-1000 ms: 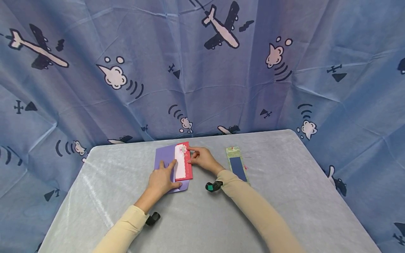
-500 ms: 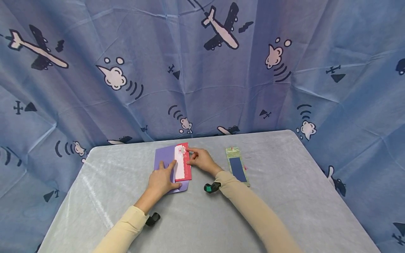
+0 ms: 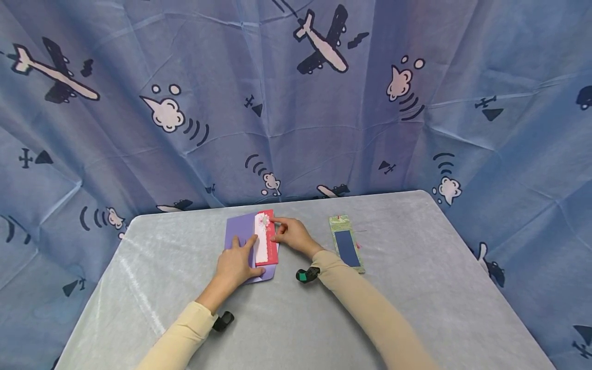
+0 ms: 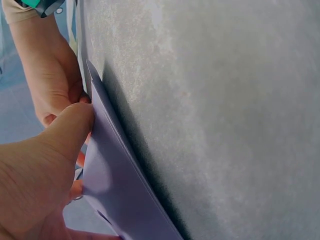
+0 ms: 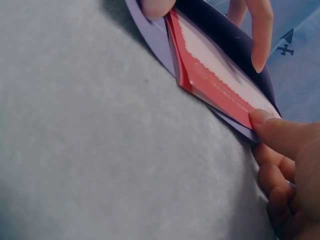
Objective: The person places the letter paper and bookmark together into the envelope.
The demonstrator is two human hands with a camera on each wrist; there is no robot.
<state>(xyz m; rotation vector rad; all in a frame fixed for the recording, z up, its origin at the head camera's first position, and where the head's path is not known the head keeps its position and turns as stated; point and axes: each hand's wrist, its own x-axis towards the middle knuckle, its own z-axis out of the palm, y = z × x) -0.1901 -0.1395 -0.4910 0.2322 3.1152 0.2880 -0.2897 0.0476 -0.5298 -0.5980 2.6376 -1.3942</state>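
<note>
Blue aircraft-print curtain (image 3: 324, 144) backs a grey-covered table (image 3: 296, 318). Red-and-white card (image 3: 266, 244) lies over the right part of a purple sleeve (image 3: 240, 225); within the past second it has edged slightly left, suggesting the fit is advancing but unfinished. Long axis: near-to-far, flowered end towards the curtain. Right hand (image 3: 296, 236): thumb and bent fingers pinch the card's right edge. Left hand (image 3: 235, 263): fingers spread, pressing the sleeve. Well apart, rightward: a green-bordered blue card (image 3: 347, 247).
</note>
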